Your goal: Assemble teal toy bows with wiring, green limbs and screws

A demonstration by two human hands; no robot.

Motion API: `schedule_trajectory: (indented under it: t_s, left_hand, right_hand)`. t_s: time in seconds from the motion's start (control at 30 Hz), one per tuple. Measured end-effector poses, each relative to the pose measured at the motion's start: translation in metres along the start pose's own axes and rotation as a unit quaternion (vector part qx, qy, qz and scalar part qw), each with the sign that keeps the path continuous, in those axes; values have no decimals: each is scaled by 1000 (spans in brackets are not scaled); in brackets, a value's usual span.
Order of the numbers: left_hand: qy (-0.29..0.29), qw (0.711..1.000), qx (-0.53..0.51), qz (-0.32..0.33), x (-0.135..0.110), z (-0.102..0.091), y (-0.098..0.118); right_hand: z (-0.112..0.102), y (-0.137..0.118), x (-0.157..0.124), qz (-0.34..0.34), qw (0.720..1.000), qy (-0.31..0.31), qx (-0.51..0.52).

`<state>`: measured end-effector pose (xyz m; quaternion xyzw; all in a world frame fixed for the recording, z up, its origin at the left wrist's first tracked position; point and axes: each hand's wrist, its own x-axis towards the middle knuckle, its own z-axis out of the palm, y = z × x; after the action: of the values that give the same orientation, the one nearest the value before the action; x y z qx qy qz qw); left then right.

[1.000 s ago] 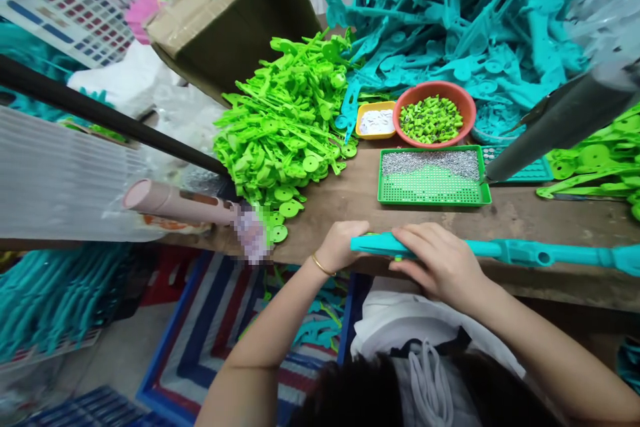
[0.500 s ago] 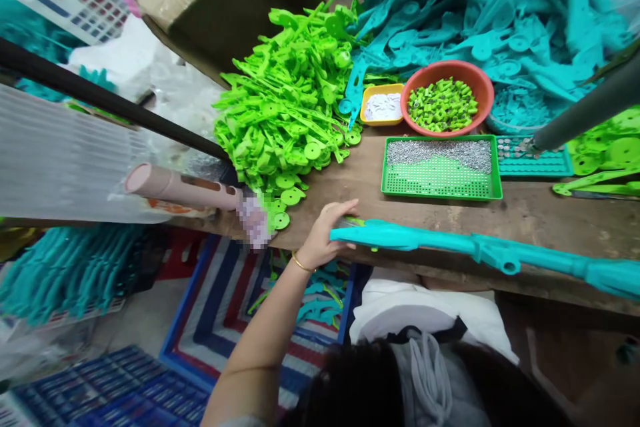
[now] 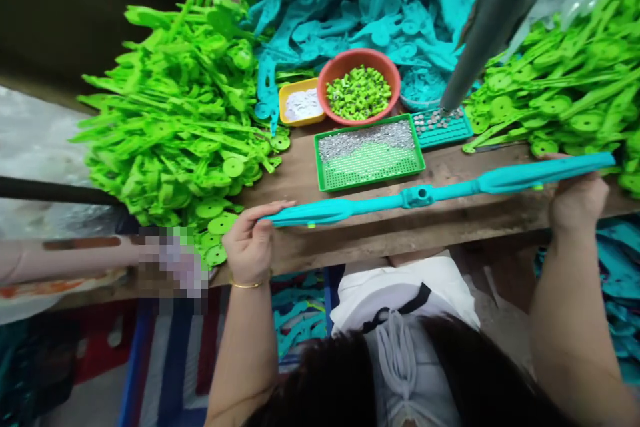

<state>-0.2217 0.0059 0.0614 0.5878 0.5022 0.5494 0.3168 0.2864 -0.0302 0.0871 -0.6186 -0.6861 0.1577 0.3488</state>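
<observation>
A long turquoise plastic piece (image 3: 370, 205) lies crosswise above the front edge of the wooden bench, with a round socket at its middle and wider blades at both ends. My left hand (image 3: 250, 240) grips its left end, thumb toward me. The other end is in my right hand (image 3: 580, 203), whose fingers are partly hidden behind the blade. Small green bits show under both blades. Just beyond the piece stands a green perforated tray (image 3: 370, 177) of small silvery parts.
A lime-green heap of parts (image 3: 180, 113) lies left, another green heap (image 3: 565, 93) right. Behind the tray are a red bowl (image 3: 345, 117), a yellow dish (image 3: 300, 121) and a turquoise pile (image 3: 350, 0). A grey pole (image 3: 485, 33) slants down to a turquoise tray (image 3: 445, 137).
The view has swung to the right, bringing my right hand into sight on the piece's right end. The turquoise piece now tilts up toward the right and its socket has turned.
</observation>
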Motion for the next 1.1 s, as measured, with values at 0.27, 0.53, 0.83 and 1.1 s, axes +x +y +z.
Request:
schedule_trajectory:
  t_s: [0.27, 0.53, 0.83, 1.1]
  left_hand:
    - [-56, 917, 265, 294, 7, 94, 91]
    - [-188, 911, 207, 302, 5, 219, 79]
    - [-325, 876, 262, 240, 24, 199, 76]
    - [-370, 835, 316, 258, 21, 177, 80]
  right_hand:
    - [58, 20, 0, 84, 986, 124, 74]
    - [65, -15, -10, 69, 989, 53, 116]
    - [61, -40, -27, 212, 933, -155, 248]
    - [71, -53, -26, 261, 865, -220, 368]
